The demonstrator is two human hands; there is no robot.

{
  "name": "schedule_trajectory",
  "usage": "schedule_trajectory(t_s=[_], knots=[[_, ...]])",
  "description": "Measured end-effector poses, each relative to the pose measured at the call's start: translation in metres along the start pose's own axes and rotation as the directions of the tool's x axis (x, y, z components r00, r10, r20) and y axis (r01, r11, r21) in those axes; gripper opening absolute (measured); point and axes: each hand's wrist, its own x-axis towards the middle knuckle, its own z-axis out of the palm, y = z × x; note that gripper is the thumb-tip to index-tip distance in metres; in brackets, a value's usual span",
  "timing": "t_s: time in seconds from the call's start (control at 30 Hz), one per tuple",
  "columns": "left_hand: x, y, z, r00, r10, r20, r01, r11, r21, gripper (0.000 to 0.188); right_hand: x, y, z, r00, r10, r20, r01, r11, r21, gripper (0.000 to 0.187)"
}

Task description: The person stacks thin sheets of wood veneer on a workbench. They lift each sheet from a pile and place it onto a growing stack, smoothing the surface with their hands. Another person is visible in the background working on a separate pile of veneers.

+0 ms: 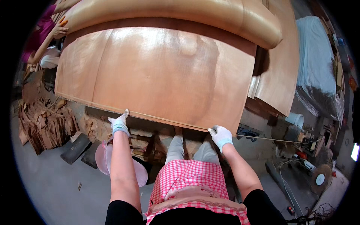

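At the upper left of the frame, a co-worker in a magenta top had a bare hand at the left end of a long tan roll of thin wood sheet, apparently to steady it. Below, ragged brown sheets of scrap veneer stood in a heap on the floor, likely put there to clear the work surface.

Nearer the centre, the wearer's white-gloved left hand was spread at the near edge of a broad, smooth, orange-brown wood sheet, which filled the middle of the frame. Its thumb lay over the edge; I couldn't tell whether the hidden fingers gripped beneath. The wide spacing of the hands probably kept that edge level.

The white-gloved right hand was partly curled near the sheet's lower right corner, fingertips at the edge, its grip unclear. A thin yellowish cord-like strip ran out past it rightward, seemingly drawn straight as a guide.
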Motion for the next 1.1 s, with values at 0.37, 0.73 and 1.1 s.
schedule_trajectory(t_s=[0.37, 0.73, 1.1], knots=[[0.034, -0.019, 0.009, 0.997, 0.073, -0.006, -0.073, 0.997, -0.026, 0.141, 0.018, 0.023, 0.001, 0.987, 0.147, 0.064, -0.139, 0.984, -0.114, 0.054], [-0.146, -0.030, -0.003, 0.603, 0.744, -0.288, -0.701, 0.667, 0.254, 0.122, 0.027, 0.028, 0.001, 0.989, 0.107, 0.100, -0.096, 0.990, -0.105, 0.054], [-0.281, -0.012, 0.071, 0.571, 0.773, 0.276, -0.767, 0.384, 0.514, 0.135, 0.024, 0.061, -0.004, 0.994, 0.042, 0.098, -0.043, 0.999, 0.010, 0.033]])
